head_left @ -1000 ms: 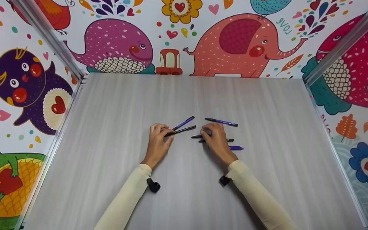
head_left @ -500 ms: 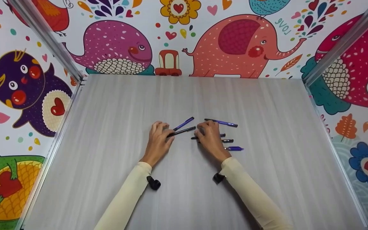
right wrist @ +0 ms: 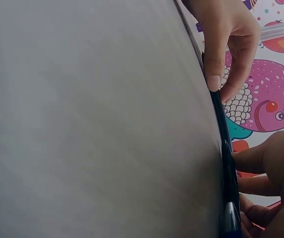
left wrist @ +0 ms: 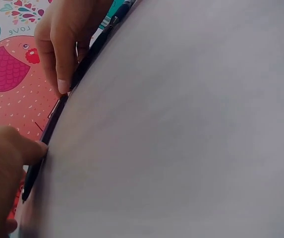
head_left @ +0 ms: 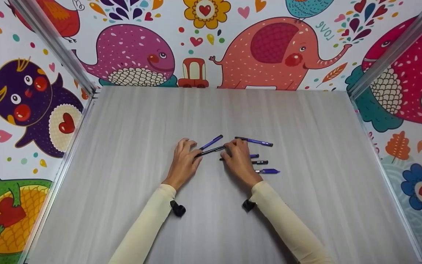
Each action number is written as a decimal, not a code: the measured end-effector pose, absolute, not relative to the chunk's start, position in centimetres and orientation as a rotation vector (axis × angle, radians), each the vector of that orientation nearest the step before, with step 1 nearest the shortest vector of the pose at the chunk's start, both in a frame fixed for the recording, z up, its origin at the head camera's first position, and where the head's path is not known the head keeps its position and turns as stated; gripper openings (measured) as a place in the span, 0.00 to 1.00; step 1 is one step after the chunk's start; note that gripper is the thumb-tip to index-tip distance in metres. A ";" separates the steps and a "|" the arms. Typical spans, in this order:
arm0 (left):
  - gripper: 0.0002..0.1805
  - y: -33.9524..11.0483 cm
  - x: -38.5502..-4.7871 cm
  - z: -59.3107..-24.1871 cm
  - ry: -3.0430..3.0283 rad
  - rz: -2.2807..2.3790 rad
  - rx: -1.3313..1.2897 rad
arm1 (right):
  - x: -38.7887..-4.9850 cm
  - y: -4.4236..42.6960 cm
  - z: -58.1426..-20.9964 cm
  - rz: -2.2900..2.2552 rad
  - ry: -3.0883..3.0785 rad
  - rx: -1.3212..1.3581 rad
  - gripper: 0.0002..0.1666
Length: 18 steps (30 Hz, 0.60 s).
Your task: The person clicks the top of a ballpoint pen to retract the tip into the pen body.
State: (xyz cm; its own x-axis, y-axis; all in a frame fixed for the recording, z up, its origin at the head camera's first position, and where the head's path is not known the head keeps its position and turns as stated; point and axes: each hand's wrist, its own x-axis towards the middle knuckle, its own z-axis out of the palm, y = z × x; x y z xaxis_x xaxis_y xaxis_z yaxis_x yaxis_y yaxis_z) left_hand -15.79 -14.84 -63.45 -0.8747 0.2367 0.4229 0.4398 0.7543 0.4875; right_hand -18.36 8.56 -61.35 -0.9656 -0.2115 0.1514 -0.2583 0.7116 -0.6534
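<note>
A black pen (head_left: 212, 150) lies aslant on the table, between the two hands. My left hand (head_left: 183, 161) pinches its near left end with thumb and fingers, while the other fingers are bent above the table. At the pen's far right end, the fingertips of my right hand (head_left: 238, 161) hold it. Seen low along the tabletop in the left wrist view, the black pen (left wrist: 55, 116) has a thumb and fingertips at it. A blue pen (head_left: 211, 142) lies just behind it, close to the left fingers.
Behind the right hand lies a blue pen with black ends (head_left: 256, 141). Partly hidden under or beside that hand are another blue pen (head_left: 255, 156), a black pen (head_left: 261, 162) and a violet-blue pen (head_left: 269, 171). Cartoon-printed walls (head_left: 134, 47) border the grey table (head_left: 141, 110).
My right hand has moved left from over the right-hand pens to the black pen's far end. The left hand has shifted slightly right, staying at the pen's near end.
</note>
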 end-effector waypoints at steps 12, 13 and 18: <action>0.06 -14.5 -16.4 -63.3 -2.604 -0.769 -0.584 | -18.1 9.0 -61.1 1.134 -2.830 0.458 0.16; 0.05 -14.4 -16.5 -63.3 -2.600 -0.768 -0.584 | -18.0 9.0 -61.1 1.138 -2.831 0.461 0.16; 0.03 -13.9 -16.4 -63.1 -2.544 -0.819 -0.585 | -17.7 9.4 -61.0 1.198 -2.817 0.420 0.14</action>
State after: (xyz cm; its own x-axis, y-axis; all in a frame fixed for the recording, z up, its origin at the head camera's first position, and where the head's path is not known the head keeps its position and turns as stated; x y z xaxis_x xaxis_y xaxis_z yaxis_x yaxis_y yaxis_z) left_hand -16.37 -13.87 -63.05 -0.8312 0.2634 0.4896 0.4995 0.7405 0.4496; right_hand -17.67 9.36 -61.01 -0.9617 -0.2278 0.1524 -0.2678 0.6627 -0.6994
